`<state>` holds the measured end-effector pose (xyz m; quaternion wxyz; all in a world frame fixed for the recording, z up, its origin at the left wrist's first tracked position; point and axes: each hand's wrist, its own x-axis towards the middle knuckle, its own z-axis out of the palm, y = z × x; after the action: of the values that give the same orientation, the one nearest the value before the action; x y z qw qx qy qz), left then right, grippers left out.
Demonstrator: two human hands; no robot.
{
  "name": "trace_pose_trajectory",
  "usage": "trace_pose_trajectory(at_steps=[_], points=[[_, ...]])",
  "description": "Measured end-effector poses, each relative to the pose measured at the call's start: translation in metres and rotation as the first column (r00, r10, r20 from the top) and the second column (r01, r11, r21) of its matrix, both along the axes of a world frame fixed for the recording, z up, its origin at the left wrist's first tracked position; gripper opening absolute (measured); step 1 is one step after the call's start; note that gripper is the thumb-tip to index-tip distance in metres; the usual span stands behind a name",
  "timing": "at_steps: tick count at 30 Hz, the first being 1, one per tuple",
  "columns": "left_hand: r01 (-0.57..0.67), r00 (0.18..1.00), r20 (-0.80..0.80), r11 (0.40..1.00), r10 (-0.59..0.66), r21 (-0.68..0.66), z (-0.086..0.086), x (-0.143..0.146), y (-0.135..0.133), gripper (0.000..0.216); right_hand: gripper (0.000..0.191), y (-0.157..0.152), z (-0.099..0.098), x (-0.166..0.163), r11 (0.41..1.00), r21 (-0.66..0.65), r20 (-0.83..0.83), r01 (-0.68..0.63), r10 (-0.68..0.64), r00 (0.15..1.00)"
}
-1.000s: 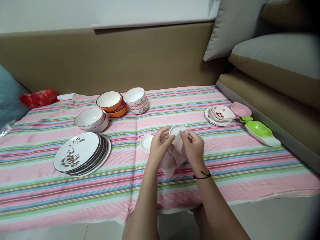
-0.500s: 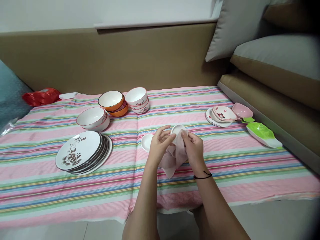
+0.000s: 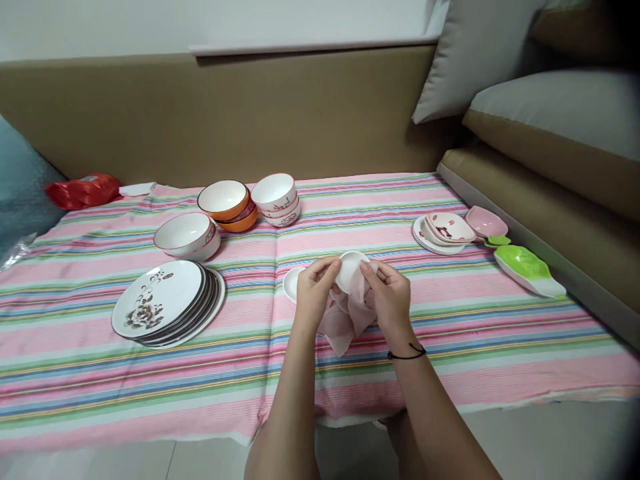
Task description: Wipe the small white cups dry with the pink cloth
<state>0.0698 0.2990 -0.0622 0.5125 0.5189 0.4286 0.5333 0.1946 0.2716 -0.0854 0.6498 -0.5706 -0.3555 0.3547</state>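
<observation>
My left hand (image 3: 313, 297) and my right hand (image 3: 391, 299) hold a small white dish (image 3: 350, 268) above the striped tablecloth (image 3: 450, 320). The left fingers pinch the dish's left rim. My right hand presses a pale pink cloth (image 3: 350, 317) against the dish, and the cloth hangs down between both hands. A second small white dish (image 3: 291, 283) lies on the tablecloth just left of my left hand.
A stack of flowered plates (image 3: 163, 305) lies at the left. Behind it stand a white bowl (image 3: 187, 235), orange bowls (image 3: 226, 203) and stacked white bowls (image 3: 276, 197). Small pink-patterned dishes (image 3: 443, 232), a pink dish (image 3: 484, 221) and a green leaf dish (image 3: 527, 268) sit at the right by the sofa.
The dish has tilted a little and my fingers have shifted along its rim with the cloth. The hands stay in about the same place.
</observation>
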Motion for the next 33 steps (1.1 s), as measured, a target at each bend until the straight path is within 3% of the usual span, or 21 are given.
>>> trace_pose_trajectory(at_steps=[5, 11, 14, 19, 25, 28, 33], points=[[0.027, 1.0, -0.004, 0.999, -0.027, -0.028, 0.001, 0.0, -0.001, 0.023, 0.039, 0.001, 0.0, 0.001, 0.999, 0.035, -0.018, -0.001, 0.001, 1.0], [0.092, 0.996, -0.007, 0.994, -0.093, -0.057, 0.002, -0.001, -0.001, 0.024, 0.035, -0.001, 0.001, 0.003, 1.0, -0.019, 0.001, -0.003, 0.003, 1.0], [0.077, 0.997, -0.017, 0.996, -0.078, -0.036, -0.001, -0.001, 0.0, 0.025, 0.029, -0.004, 0.006, 0.003, 0.997, -0.073, 0.139, 0.031, -0.02, 0.99], [0.011, 0.998, -0.061, 0.999, -0.014, -0.048, -0.003, -0.001, 0.001, 0.034, 0.036, -0.005, 0.009, 0.002, 0.999, -0.033, 0.329, 0.043, -0.03, 0.944], [-0.025, 0.999, -0.024, 0.998, 0.024, -0.06, 0.0, -0.001, 0.001, 0.03, 0.032, -0.001, -0.001, 0.002, 0.999, -0.009, 0.2, -0.033, 0.034, 0.979], [-0.03, 0.997, 0.07, 0.996, 0.036, -0.08, 0.0, 0.0, 0.0, 0.036, 0.032, 0.001, -0.004, 0.003, 0.999, -0.017, 0.118, 0.041, -0.039, 0.992], [0.142, 0.99, 0.008, 0.988, -0.141, -0.059, -0.004, 0.002, -0.002, 0.034, 0.035, 0.002, -0.004, 0.005, 0.995, 0.01, 0.016, 0.101, -0.101, 0.995]])
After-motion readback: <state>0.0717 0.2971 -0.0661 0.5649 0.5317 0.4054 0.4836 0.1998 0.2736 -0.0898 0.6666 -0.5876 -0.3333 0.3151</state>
